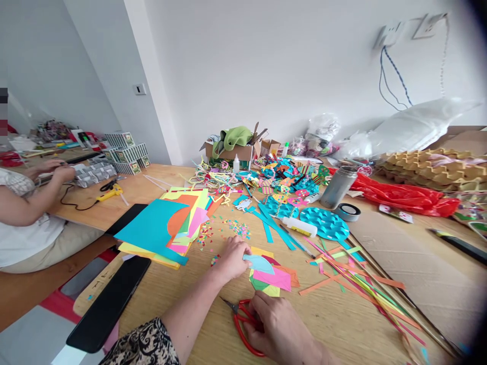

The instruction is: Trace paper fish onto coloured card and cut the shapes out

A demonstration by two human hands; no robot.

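My left hand [233, 257] pinches a light blue curved paper piece [260, 263] between thumb and fingers. That piece lies over a small pile of pink [274, 279], yellow, green and orange paper scraps on the wooden table. Just below the pile, my right hand [268, 319] is closed around the red handles of the scissors [243, 324]. The scissors' dark blades point to the upper left, below my left hand, and touch no paper. Small colored confetti bits [238, 229] lie beyond my left hand.
Stacked colored sheets [148, 228] and a black phone [110, 304] are at the left. Paper strips [365, 279], a glue bottle [300, 226], blue discs [324, 223] and a metal flask [338, 187] lie right. Another person's hands [57, 172] work at far left near a yellow glue gun [109, 192].
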